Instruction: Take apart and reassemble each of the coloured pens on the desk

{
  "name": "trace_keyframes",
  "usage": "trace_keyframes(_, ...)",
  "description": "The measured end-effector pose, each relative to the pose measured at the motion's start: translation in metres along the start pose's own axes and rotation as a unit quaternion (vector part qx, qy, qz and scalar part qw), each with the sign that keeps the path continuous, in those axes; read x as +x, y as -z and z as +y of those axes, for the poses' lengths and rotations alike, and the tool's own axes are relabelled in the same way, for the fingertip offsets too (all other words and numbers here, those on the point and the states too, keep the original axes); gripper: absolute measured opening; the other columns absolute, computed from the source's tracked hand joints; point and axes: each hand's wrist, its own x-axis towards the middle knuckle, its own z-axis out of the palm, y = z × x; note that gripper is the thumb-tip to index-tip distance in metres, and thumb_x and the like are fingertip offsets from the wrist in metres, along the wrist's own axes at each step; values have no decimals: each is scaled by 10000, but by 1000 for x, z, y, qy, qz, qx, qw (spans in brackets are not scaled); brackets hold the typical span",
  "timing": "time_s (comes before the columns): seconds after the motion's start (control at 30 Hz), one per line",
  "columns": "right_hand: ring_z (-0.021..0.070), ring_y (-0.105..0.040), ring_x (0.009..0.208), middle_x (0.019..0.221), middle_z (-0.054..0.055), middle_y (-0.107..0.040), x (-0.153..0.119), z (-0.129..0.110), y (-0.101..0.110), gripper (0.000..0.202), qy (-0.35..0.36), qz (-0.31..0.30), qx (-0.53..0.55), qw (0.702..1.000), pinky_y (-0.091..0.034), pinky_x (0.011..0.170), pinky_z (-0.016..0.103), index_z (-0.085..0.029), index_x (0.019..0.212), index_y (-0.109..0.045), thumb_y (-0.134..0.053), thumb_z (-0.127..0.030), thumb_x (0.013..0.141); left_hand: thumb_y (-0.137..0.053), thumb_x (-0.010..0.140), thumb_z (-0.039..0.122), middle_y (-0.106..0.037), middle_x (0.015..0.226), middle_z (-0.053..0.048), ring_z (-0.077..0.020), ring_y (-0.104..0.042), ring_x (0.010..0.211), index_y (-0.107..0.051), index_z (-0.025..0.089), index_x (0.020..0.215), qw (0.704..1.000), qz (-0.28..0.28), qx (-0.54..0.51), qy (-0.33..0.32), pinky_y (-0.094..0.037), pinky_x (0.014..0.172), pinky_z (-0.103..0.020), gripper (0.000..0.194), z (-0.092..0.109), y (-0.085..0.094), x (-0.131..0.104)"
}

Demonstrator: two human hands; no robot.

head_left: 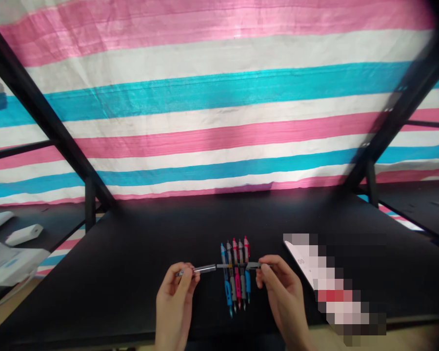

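Note:
My left hand (pixel 178 295) pinches a clear pen barrel (pixel 205 268), which points right. Opposite it, my right hand (pixel 283 292) holds a grey pen part (pixel 253 265) between thumb and fingers. A thin refill (pixel 225 265) stretches between the two parts, over a row of pens; whether it touches the barrel's end is too small to tell. Several pens lie side by side on the black table, among them a blue one (pixel 227 287) at the left, a pink-red one (pixel 237 285) in the middle and one with a red top and blue grip (pixel 248 280) at the right.
The black table (pixel 131 243) has dark frame posts at both sides. A partly pixelated, pale flat object (pixel 303 263) lies right of my right hand. White devices (pixel 10 263) stand on another surface at the far left. A striped sheet (pixel 219 97) hangs behind.

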Motion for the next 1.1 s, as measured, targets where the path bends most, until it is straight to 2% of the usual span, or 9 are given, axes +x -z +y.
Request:
trace_keyframes(0.17,131,-556,582,648,-15,-608,-1,-4,-3,168,8,-30,-53,998,-462,567,237,-217,918,-738,-754,-378,871,-949,587,389,-663,797,-8,-122,-643,710,-732,174,735,1000,-8,5,10,-579,692,-201,340,-1,-4,-2)
trace_keyframes(0.33,143,-602,582,830,46,-696,-4,-7,-8,166,23,-59,-147,987,-518,549,254,-199,944,-754,-750,-339,857,-926,638,380,-680,801,-16,-116,-644,698,-735,175,749,998,-56,17,31,-569,684,-196,301,-3,-10,-5)
trace_keyframes(0.57,177,-679,673,895,66,-748,-5,-3,-7,122,73,-76,-225,969,-552,608,251,-212,942,-760,-671,-288,906,-950,589,359,-710,820,-26,-127,-666,722,-746,173,768,998,-49,25,33,-574,712,-204,329,-5,-10,-5)
trace_keyframes(0.67,180,-688,676,873,56,-757,-4,-5,-9,142,91,-84,-255,959,-546,616,245,-212,946,-763,-664,-308,908,-948,594,353,-718,826,-27,-130,-674,736,-750,175,777,998,-47,27,28,-578,725,-206,323,-4,-10,-3)
trace_keyframes(0.8,169,-661,621,681,25,-699,-2,-10,-11,272,80,-108,-286,949,-509,580,229,-204,785,-740,-611,-376,952,-959,574,347,-737,827,-34,-148,-695,774,-759,179,795,998,-46,21,38,-585,753,-215,342,-4,-9,-3)
trace_keyframes(0.9,181,-683,665,757,29,-731,-2,-11,-11,257,57,-129,-264,954,-526,604,239,-213,1051,-731,-599,-414,962,-960,570,353,-748,826,-37,-150,-703,783,-763,182,795,998,-37,21,43,-587,756,-209,345,-4,-8,-3)
trace_keyframes(0.97,194,-707,738,910,50,-757,-3,-10,-10,404,47,-130,-238,961,-551,638,252,-226,1292,-617,-641,-418,936,-961,567,363,-752,829,-31,-145,-706,781,-763,187,789,999,-26,12,43,-589,761,-206,346,-4,-8,-3)
trace_keyframes(1.0,198,-712,763,948,59,-756,-3,-10,-9,415,44,-127,-229,964,-557,649,255,-227,1301,-597,-644,-414,935,-963,564,362,-753,829,-29,-143,-706,778,-763,189,789,999,-23,8,44,-589,763,-205,347,-4,-8,-3)
trace_keyframes(1.1,194,-702,735,853,53,-746,-3,-9,-8,231,38,-124,-241,962,-539,644,247,-210,1054,-672,-602,-409,961,-969,555,349,-752,823,-27,-140,-708,774,-764,185,790,999,-24,3,48,-590,759,-199,352,-5,-7,-2)
